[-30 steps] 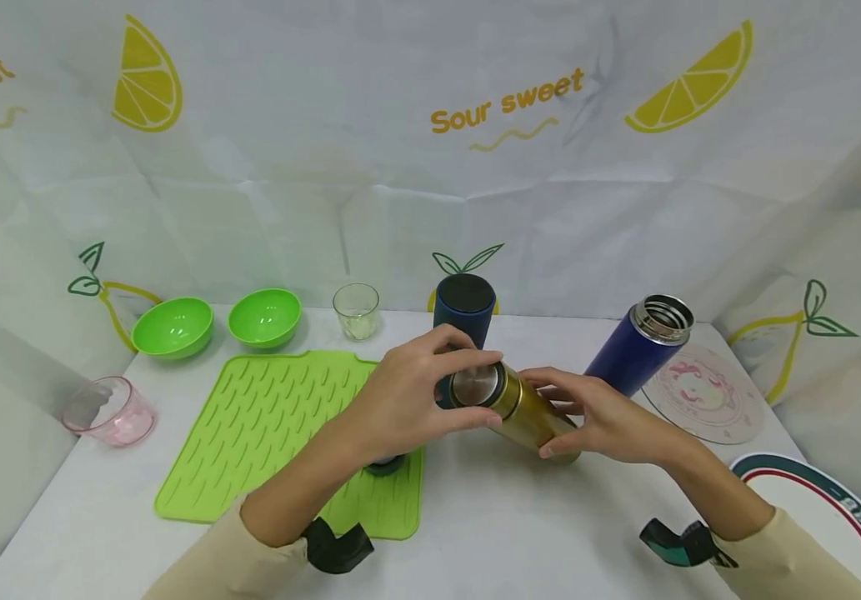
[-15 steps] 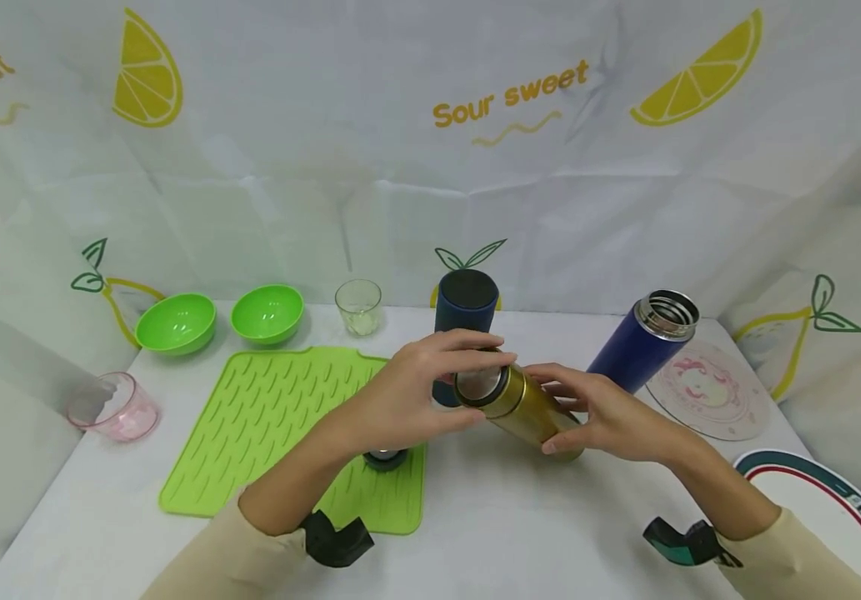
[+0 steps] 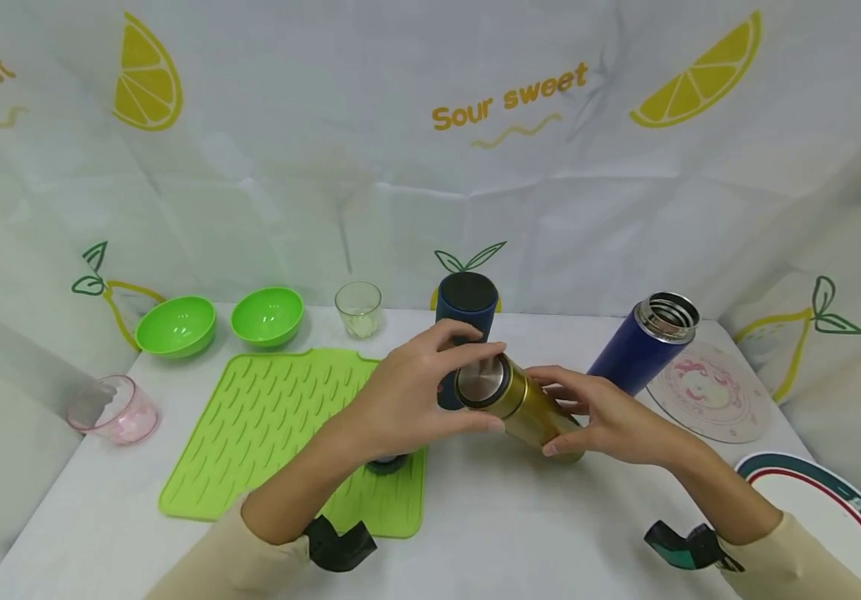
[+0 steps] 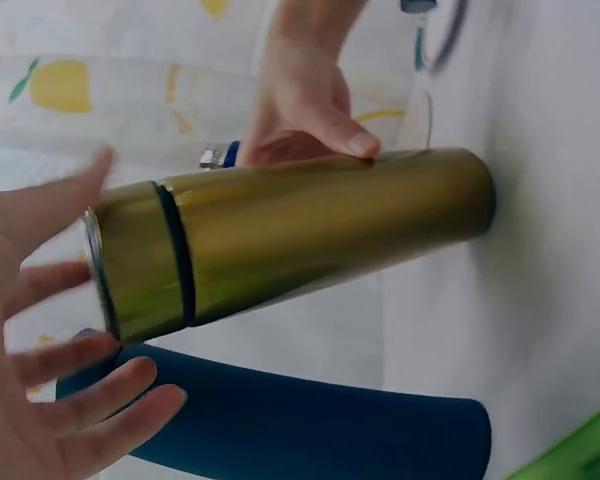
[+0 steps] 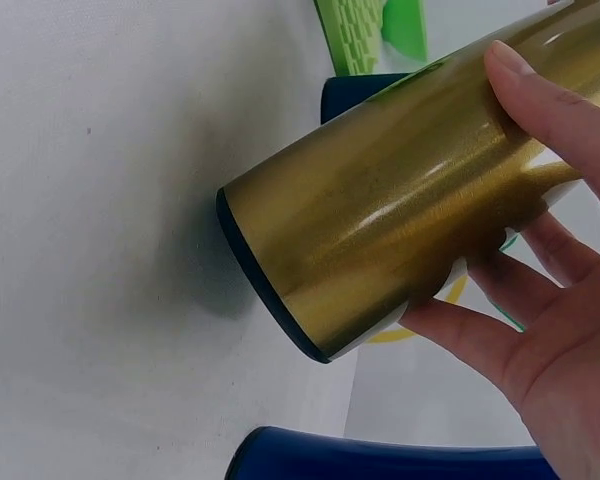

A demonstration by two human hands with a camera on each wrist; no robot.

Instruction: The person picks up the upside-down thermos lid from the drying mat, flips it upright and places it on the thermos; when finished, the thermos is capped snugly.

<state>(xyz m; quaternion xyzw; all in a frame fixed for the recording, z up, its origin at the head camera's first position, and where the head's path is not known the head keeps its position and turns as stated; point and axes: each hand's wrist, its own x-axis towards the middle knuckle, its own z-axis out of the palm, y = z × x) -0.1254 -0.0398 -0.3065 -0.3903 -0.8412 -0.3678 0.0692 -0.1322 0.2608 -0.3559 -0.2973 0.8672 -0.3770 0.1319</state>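
Gold bottle [image 3: 531, 417] btwn hands, tilted, long axis running from lid [image 3: 484, 382] at L hand [image 3: 407, 392] down to R. R hand [image 3: 598, 417] grips body; L fingers spread round lid, contact unclear.

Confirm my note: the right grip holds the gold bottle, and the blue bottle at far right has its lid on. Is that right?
Not quite: the blue bottle at far right is uncapped; the head view shows its open steel mouth. The right grip does hold the gold bottle.
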